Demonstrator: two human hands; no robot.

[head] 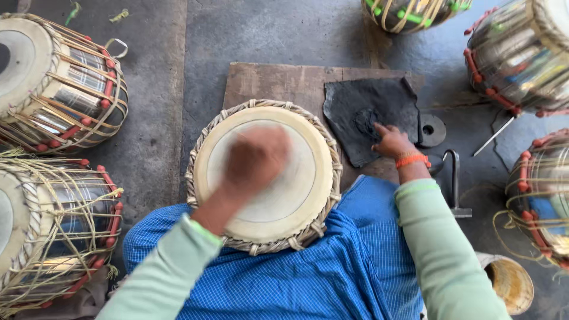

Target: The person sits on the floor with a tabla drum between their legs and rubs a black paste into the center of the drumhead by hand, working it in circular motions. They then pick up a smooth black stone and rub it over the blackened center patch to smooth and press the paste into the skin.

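While the drum (264,175) rests in a blue-clothed lap (332,278), the left hand (256,159), blurred, presses its skin, grip unclear. Beside it, the right hand (392,141) touches a dark sheet (367,115) on the floor, fingers loosely curled, holding nothing.

drum (296,178) on lap, slab (361,112) right

The left hand (256,159) is blurry and hides part of the drum (264,176). The picture's edges cut off the other drums (56,83).
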